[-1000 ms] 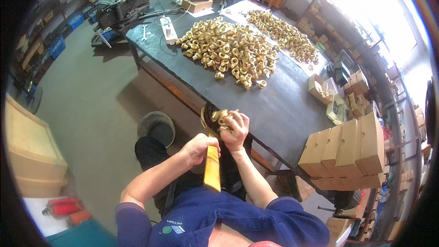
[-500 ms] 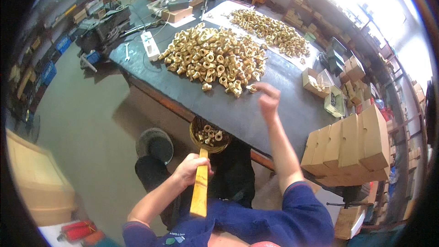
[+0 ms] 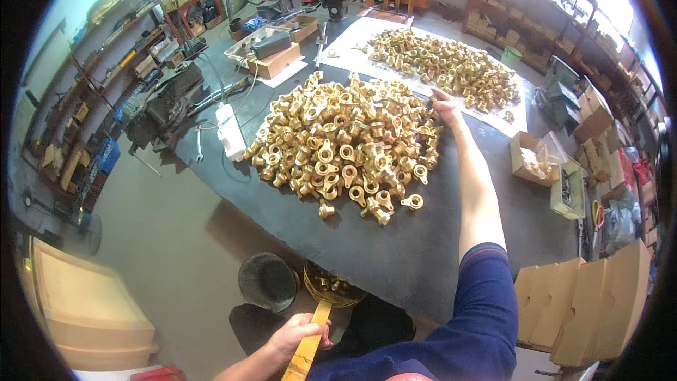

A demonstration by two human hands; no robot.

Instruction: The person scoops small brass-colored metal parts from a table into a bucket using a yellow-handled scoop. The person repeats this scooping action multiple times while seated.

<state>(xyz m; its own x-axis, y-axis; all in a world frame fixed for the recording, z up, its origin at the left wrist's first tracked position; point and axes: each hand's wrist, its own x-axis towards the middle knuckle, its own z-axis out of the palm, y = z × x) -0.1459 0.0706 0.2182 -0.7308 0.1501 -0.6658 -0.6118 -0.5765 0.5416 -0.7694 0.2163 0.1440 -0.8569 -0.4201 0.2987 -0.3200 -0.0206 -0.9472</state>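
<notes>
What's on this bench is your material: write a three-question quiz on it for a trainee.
1. True or false: the right hand reaches to the far edge of the nearer pile of brass fittings.
2. What does the left hand grip? A, a white power strip; B, a wooden handle; C, a cardboard box.
3. Fill in the gap: the farther pile of brass fittings lies on a ___ sheet.

Key: 1 true; 2 B; 3 white.
</notes>
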